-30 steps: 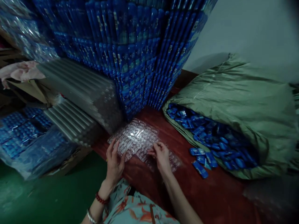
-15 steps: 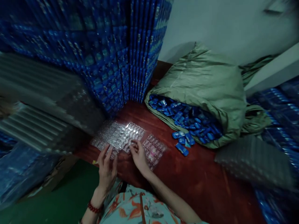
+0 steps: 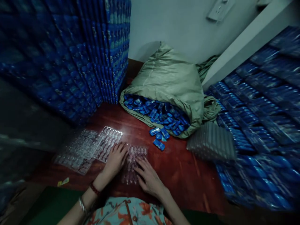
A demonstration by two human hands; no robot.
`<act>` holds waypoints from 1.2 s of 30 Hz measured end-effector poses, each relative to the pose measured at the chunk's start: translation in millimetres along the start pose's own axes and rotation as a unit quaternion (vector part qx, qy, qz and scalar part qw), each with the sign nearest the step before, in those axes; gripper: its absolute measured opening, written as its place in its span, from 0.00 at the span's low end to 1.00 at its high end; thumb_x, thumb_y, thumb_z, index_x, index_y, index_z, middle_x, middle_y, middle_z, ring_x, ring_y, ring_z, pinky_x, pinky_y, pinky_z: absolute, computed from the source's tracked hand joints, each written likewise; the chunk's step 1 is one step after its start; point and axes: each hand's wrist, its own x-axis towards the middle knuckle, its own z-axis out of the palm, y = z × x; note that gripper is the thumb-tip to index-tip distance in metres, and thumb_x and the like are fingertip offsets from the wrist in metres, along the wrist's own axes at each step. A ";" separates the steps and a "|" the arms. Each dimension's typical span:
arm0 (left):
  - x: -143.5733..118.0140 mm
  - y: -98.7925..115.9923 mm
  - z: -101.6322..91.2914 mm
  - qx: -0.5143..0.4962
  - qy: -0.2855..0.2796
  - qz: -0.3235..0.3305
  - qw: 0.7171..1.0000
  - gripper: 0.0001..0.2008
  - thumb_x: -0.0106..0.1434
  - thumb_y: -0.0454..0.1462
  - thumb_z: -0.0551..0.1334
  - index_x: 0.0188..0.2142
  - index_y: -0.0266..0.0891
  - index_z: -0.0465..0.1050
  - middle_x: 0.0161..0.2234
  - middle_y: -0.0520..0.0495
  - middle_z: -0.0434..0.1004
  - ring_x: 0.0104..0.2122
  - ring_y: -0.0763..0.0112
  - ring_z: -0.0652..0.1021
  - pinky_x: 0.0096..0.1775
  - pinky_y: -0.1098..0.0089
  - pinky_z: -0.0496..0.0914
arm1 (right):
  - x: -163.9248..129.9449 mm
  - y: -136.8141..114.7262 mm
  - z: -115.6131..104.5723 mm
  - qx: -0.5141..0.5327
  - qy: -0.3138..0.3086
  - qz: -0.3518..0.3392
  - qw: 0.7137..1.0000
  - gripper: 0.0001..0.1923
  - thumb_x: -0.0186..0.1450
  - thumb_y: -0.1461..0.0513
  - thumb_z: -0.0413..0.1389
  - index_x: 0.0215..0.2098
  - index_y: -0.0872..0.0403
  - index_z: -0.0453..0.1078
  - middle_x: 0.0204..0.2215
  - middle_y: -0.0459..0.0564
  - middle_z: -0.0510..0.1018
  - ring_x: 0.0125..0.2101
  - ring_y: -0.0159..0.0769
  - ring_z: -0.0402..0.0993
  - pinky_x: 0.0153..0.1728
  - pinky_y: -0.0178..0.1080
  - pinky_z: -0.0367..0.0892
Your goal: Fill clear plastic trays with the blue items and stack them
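Note:
Between my hands a clear plastic blister tray (image 3: 131, 170) with rows of moulded cavities lies on the red-brown table. My left hand (image 3: 115, 157) rests at its left edge, fingers stretched out. From the right, my right hand (image 3: 148, 176) lies over the tray's side with fingers spread, holding nothing I can see. More clear trays (image 3: 81, 145) overlap on the left, and one of them (image 3: 109, 140) reaches under or beside my left fingers. Several small blue packets (image 3: 158, 144) lie loose beyond my right hand.
A green-grey sack (image 3: 168, 75) lies open, full of blue packets (image 3: 161, 114). Tall stacks of blue-filled trays (image 3: 103, 53) rise at the left, with more stacks (image 3: 253, 118) at the right. Nested clear trays (image 3: 211, 142) sit on the right of the red-brown table (image 3: 182, 175).
The view has shifted to the right. My left hand has moved from the overlapping trays to the tray on the right, and my right hand now lies spread on that tray's right side.

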 end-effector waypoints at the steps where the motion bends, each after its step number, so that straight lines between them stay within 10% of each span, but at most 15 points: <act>1: 5.6 -1.3 1.5 0.024 -0.007 -0.027 0.999 0.15 0.67 0.35 0.50 0.50 0.39 0.68 0.52 0.41 0.69 0.50 0.56 0.69 0.50 0.56 0.63 | -2.1 3.2 -1.0 0.009 0.018 -0.003 1.000 0.19 0.61 0.67 0.50 0.51 0.51 0.68 0.56 0.53 0.67 0.59 0.39 0.58 0.59 0.50 0.55; 7: -2.6 -6.0 7.5 0.130 -0.069 -0.137 0.980 0.17 0.64 0.34 0.52 0.52 0.34 0.67 0.43 0.35 0.72 0.42 0.55 0.72 0.43 0.58 0.66 | 2.7 26.5 9.5 0.064 0.227 0.077 0.969 0.13 0.65 0.65 0.49 0.45 0.50 0.72 0.41 0.52 0.77 0.44 0.38 0.72 0.51 0.49 0.66; 17: -61.7 -27.9 12.5 0.069 0.029 -0.090 0.993 0.18 0.66 0.41 0.50 0.52 0.41 0.68 0.51 0.36 0.69 0.49 0.54 0.70 0.49 0.52 0.64 | -6.6 50.6 -0.3 0.030 0.329 0.230 0.916 0.15 0.67 0.61 0.46 0.48 0.51 0.69 0.44 0.54 0.73 0.47 0.40 0.67 0.48 0.48 0.63; 23: -23.1 3.8 9.6 -0.025 0.064 -0.003 0.998 0.18 0.67 0.40 0.51 0.55 0.42 0.65 0.55 0.38 0.65 0.54 0.57 0.67 0.53 0.54 0.62 | 10.1 112.4 -31.8 -0.062 0.364 0.311 0.876 0.23 0.66 0.52 0.46 0.53 0.56 0.65 0.52 0.62 0.63 0.53 0.47 0.59 0.51 0.54 0.58; 29: 5.5 47.2 49.8 -0.035 -0.107 0.069 0.991 0.30 0.61 0.42 0.60 0.61 0.51 0.53 0.61 0.41 0.58 0.59 0.48 0.61 0.54 0.42 0.58 | 67.4 133.5 -43.6 -0.118 0.375 0.371 0.842 0.29 0.66 0.49 0.42 0.57 0.58 0.61 0.57 0.68 0.57 0.54 0.56 0.56 0.46 0.58 0.59; 32: 22.4 42.5 53.9 -0.038 -0.139 0.097 0.985 0.34 0.57 0.46 0.63 0.61 0.52 0.53 0.62 0.41 0.55 0.61 0.45 0.57 0.54 0.39 0.57 | 81.5 119.5 -39.2 -0.114 0.351 0.352 0.860 0.26 0.66 0.51 0.42 0.55 0.57 0.63 0.55 0.68 0.59 0.53 0.56 0.58 0.45 0.59 0.60; 36: 81.1 18.0 32.7 -0.084 -0.041 0.092 0.991 0.29 0.61 0.46 0.59 0.60 0.48 0.55 0.61 0.39 0.59 0.60 0.50 0.60 0.55 0.45 0.58 | 96.2 121.1 -57.2 -0.065 0.377 0.306 0.872 0.22 0.65 0.52 0.46 0.51 0.54 0.67 0.51 0.63 0.67 0.52 0.52 0.60 0.47 0.57 0.59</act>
